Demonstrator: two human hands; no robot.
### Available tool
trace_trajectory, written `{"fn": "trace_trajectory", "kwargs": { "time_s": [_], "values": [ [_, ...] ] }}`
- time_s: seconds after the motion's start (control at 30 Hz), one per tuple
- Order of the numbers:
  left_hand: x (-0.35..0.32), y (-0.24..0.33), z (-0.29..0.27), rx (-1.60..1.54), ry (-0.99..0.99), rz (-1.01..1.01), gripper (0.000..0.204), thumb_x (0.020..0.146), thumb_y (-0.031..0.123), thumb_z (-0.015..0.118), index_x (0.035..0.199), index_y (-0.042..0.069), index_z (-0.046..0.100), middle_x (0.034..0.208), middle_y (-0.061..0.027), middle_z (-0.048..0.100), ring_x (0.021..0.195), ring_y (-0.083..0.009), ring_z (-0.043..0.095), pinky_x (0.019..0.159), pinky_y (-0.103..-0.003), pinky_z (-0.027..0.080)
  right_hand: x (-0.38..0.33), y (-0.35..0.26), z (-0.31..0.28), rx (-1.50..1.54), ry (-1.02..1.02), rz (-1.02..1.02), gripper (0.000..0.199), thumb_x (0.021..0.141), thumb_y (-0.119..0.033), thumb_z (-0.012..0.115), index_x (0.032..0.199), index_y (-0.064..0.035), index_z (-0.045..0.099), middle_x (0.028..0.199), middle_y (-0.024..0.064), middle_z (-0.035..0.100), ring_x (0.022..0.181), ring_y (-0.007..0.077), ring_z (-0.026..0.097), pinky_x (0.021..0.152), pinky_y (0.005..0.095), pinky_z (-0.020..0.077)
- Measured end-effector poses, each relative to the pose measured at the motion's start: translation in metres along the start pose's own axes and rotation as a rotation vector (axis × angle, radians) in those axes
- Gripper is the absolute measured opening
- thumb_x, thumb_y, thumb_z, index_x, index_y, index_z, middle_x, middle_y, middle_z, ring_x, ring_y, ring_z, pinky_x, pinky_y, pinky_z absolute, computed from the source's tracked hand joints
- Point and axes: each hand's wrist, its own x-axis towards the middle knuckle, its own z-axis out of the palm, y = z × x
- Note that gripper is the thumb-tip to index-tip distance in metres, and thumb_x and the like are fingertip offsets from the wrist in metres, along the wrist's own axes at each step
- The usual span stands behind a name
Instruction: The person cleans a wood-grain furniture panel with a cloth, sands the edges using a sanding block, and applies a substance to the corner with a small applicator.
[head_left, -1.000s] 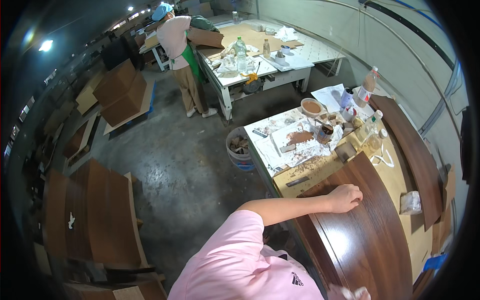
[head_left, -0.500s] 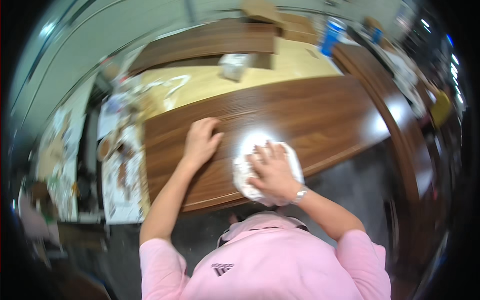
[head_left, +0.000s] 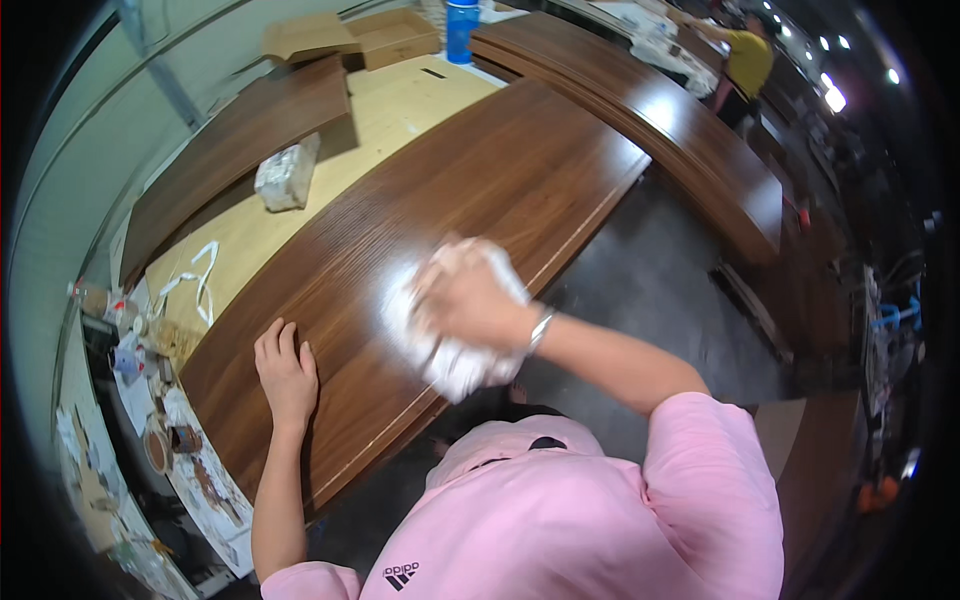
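Note:
A long dark-brown wood-grain board (head_left: 440, 180) lies in front of me, its surface glossy. My right hand (head_left: 472, 302), with a silver band at the wrist, presses a white cloth (head_left: 462, 368) onto the board near its front edge. The fingers are blurred and look curled into the cloth, which bunches out around them. Toward the board's left end, my left hand (head_left: 287, 375) rests on the surface with nothing in it, its fingers loosely stretched and slightly apart.
Behind the board, a white wrapped block (head_left: 288, 178) stands on a yellowish sheet (head_left: 400, 105) beside another brown panel (head_left: 240, 130). Cardboard boxes (head_left: 395, 38) and a blue bottle (head_left: 461, 30) are farther back. Stacked brown boards (head_left: 640, 110) stand right; a person in yellow (head_left: 748, 62) is beyond.
My view has turned right, so the board now slants up toward the right. My right hand's fingers, spread flat on the cloth before, now look more curled. My left hand remains on the board.

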Motion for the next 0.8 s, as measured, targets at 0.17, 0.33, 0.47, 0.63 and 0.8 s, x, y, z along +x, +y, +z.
{"fn": "trace_trajectory", "kwargs": {
  "time_s": [0.17,0.33,0.47,0.63,0.8],
  "values": [
    [0.007,-0.006,0.003,-0.043,-0.025,0.028,0.037,0.088,0.008,0.063,0.123,-0.001,0.057,0.132,-0.0193,0.053,0.121,-0.0386,0.048,0.103,-0.048,0.039,-0.015,0.005,0.023,-0.051,0.002,-0.024,0.059,0.092,-0.052,0.055,0.141,-0.0210,0.053,0.151,0.0103,0.045,0.140,0.0422,0.037,0.114,0.0613,0.0239],
    [0.012,0.002,-0.006,-0.040,-0.044,0.014,0.039,0.087,0.005,0.062,0.125,-0.002,0.057,0.133,-0.0195,0.053,0.122,-0.0391,0.048,0.104,-0.048,0.039,-0.035,0.157,-0.008,-0.367,0.058,0.344,0.051,0.099,-0.045,0.044,0.145,-0.0244,0.049,0.153,0.0081,0.043,0.141,0.0360,0.037,0.114,0.0557,0.0253],
    [0.016,0.006,-0.003,-0.037,-0.068,-0.026,0.038,0.088,0.004,0.060,0.125,-0.001,0.057,0.134,-0.0194,0.053,0.122,-0.0382,0.048,0.105,-0.047,0.039,-0.059,0.281,-0.033,-0.424,0.090,0.510,0.050,0.099,-0.045,0.047,0.145,-0.0250,0.049,0.155,0.0079,0.042,0.142,0.0353,0.036,0.114,0.0558,0.0273],
    [0.015,0.010,-0.005,-0.008,-0.096,-0.143,0.034,0.089,0.003,0.054,0.123,0.000,0.058,0.134,-0.0187,0.054,0.124,-0.0370,0.049,0.107,-0.045,0.038,-0.074,0.413,-0.071,-0.350,0.239,0.637,0.041,0.094,-0.035,0.055,0.133,-0.0206,0.059,0.130,0.0108,0.061,0.117,0.0334,0.058,0.098,0.0503,0.0453],
    [0.014,0.007,0.000,0.051,-0.103,-0.198,0.035,0.090,0.001,0.051,0.124,0.000,0.057,0.133,-0.0180,0.054,0.125,-0.0362,0.049,0.108,-0.044,0.038,-0.058,0.428,-0.090,-0.252,0.567,0.345,0.034,0.081,-0.004,0.062,0.114,-0.0032,0.065,0.114,0.0144,0.067,0.102,0.0333,0.064,0.090,0.0407,0.0523]
  ]
}}
